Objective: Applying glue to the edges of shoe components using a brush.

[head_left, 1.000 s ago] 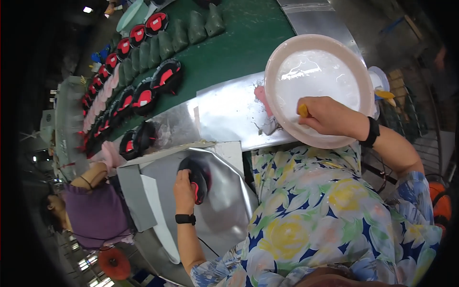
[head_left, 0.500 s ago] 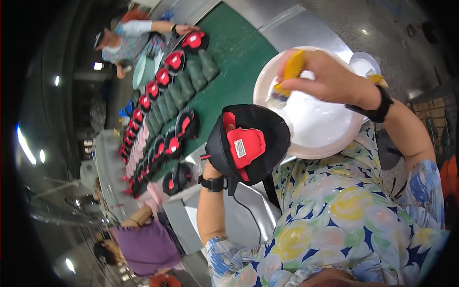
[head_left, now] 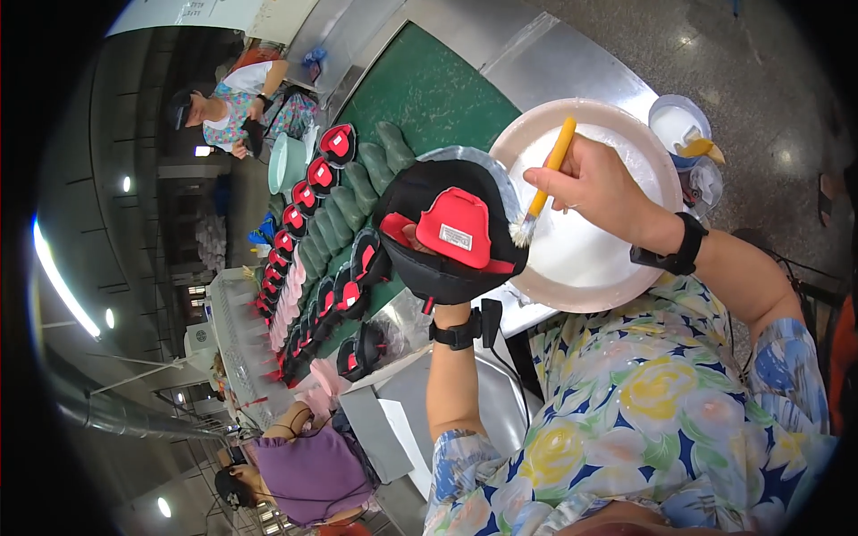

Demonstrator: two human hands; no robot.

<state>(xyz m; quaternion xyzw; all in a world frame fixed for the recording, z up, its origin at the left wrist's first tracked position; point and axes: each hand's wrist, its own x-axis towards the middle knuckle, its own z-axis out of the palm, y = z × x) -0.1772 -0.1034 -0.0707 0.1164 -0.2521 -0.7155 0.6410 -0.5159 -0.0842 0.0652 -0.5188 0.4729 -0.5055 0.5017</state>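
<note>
A black shoe upper [head_left: 393,201] with a red tongue and a white label sits on my left hand [head_left: 414,238]. That hand is mostly hidden inside and behind the upper, with some skin showing through its opening. In my right hand [head_left: 601,183] is a paintbrush [head_left: 556,165] with a yellow handle, gripped between thumb and fingers. Its pale, wet bristles point down at the right edge of the upper; I cannot tell if they touch. Under the right hand stands a wide pinkish basin [head_left: 666,170] of white liquid [head_left: 590,259].
Right of the basin is a small bucket [head_left: 677,121] of white stuff with a yellow-handled brush [head_left: 702,147]. Rows of black-and-red uppers [head_left: 322,176] and green foot-shaped lasts [head_left: 357,188] line the green belt [head_left: 429,85]. Co-workers stand at far left [head_left: 237,103] and lower left [head_left: 313,469].
The brush has come out of the basin to the upper's edge, its handle now more upright. The upper has turned and shifted slightly up. The far co-worker has drawn back from the belt, holding something dark.
</note>
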